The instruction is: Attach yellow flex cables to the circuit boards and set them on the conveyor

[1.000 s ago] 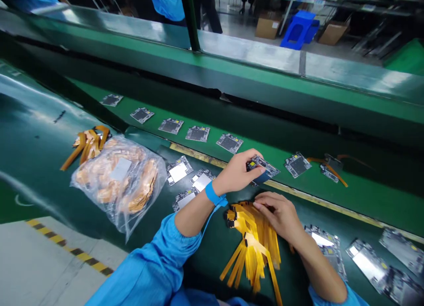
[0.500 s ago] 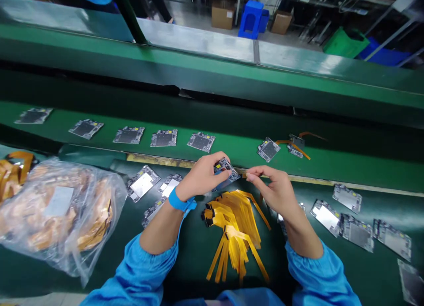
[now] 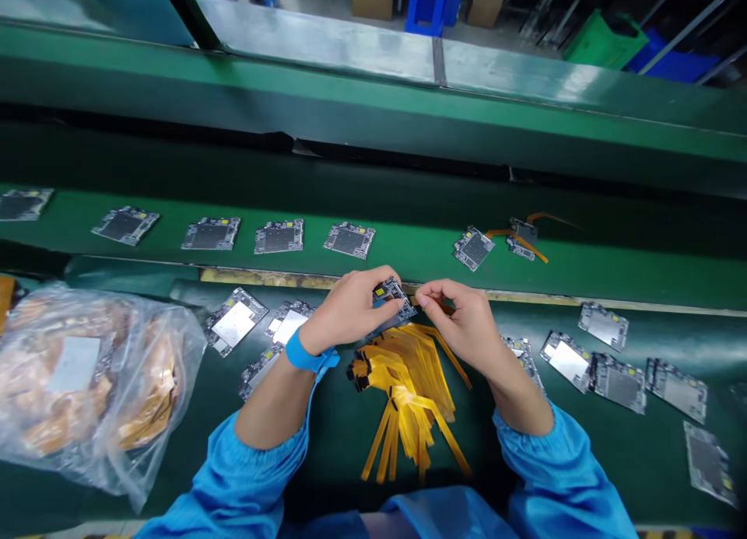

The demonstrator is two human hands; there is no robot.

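My left hand [image 3: 355, 309], with a blue strap on its wrist, grips a circuit board [image 3: 392, 292] between thumb and fingers. The board is tilted, and part of it is hidden by the thumb. At the board's right edge, my right hand [image 3: 461, 317] pinches an orange flex cable [image 3: 415, 299]. Most of that cable is hidden behind the fingers; whether it is joined to the board I cannot tell. Below both hands a fanned pile of yellow-orange flex cables [image 3: 417, 403] lies on the dark green work surface [image 3: 467, 461].
A clear plastic bag [image 3: 70, 414] of orange cables lies at left. Circuit boards [image 3: 236, 321] flank my arms; more boards [image 3: 280, 236] lie along the green belt [image 3: 408, 251] beyond. Two at right on the belt have orange strips [image 3: 528, 247]. A metal-topped rail [image 3: 350, 49] runs behind.
My right hand has moved slightly left, closer to the board, and the orange cable now shows at its fingertips. The left hand keeps hold of the board. The camera view has shifted slightly.
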